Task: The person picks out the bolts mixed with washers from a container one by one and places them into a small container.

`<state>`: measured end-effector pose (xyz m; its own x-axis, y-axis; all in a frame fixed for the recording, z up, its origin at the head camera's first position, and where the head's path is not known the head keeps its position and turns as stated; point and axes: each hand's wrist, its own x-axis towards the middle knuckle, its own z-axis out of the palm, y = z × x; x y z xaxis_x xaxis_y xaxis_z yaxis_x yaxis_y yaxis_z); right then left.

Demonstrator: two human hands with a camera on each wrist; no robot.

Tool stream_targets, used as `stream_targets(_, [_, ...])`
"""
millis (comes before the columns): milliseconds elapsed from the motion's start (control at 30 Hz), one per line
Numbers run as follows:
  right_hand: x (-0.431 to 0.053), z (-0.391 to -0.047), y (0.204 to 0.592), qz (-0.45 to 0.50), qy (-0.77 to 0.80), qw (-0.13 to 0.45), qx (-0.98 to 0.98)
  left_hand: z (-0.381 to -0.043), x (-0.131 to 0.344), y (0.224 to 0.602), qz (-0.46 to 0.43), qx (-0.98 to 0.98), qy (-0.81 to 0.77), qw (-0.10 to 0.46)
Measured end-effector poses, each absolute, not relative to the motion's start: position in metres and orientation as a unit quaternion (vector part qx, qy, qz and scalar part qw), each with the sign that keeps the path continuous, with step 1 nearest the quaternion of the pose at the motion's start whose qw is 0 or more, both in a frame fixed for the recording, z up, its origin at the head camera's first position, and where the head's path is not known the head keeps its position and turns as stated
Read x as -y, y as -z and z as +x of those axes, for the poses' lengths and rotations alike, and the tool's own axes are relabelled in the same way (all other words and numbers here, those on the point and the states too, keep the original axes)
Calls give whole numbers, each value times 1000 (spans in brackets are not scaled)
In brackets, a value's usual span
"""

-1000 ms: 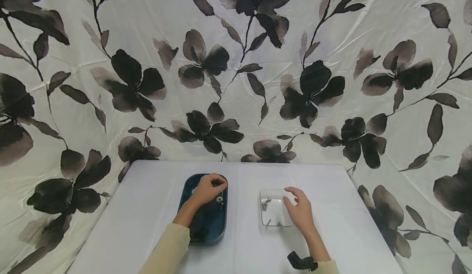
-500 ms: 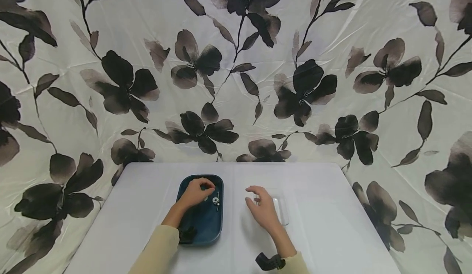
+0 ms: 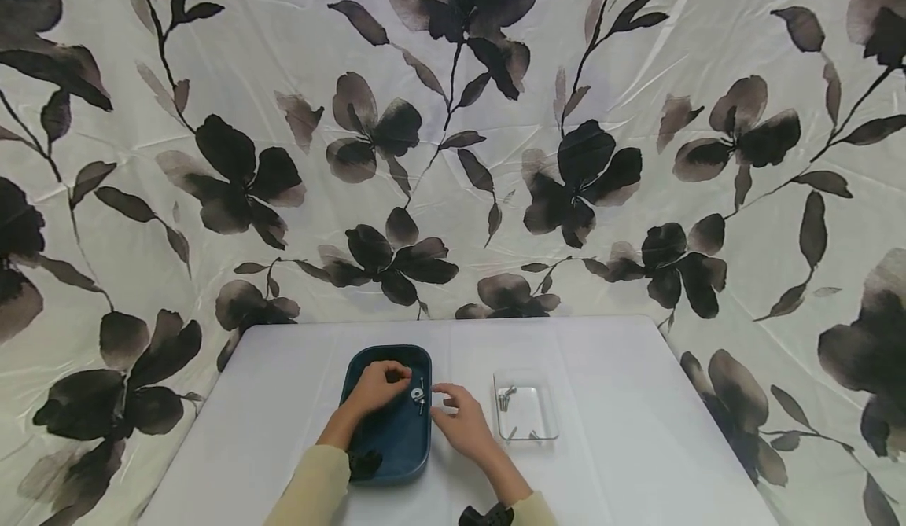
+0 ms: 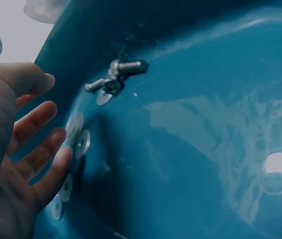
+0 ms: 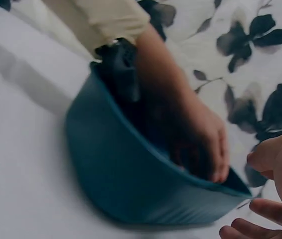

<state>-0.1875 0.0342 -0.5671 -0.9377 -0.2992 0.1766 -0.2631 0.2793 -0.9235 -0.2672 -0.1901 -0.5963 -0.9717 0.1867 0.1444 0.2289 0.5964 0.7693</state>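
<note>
Blue tray, one, on the white worktop; our landmark. Within it, along one side: metal screws, clustered, and flat washers. Left hand: over the tray's far half, thumb and index close together; whether they pinch anything we cannot tell. Right hand: just outside the tray's right rim, thumb and fingers apart, holding nothing we can see. Clear box, one, to the right of the tray, small fasteners inside. Latest change: the right hand has left the box for the tray, so we judge the work now centres there.
</note>
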Motion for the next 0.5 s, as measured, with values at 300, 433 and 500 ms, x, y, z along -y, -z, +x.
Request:
stream_targets(300, [-26,-190,585,-183,586,45,-788,-270,187,598,-150,896,419,-4])
stream_targets(433, [-24,-191,588,-184,609,59,-769,-274,184,597,-145,907,394,-25])
stream_targets(500, [-23,-192,589,-185,620,64,-760,-275,183,597,-145,913,379,-34])
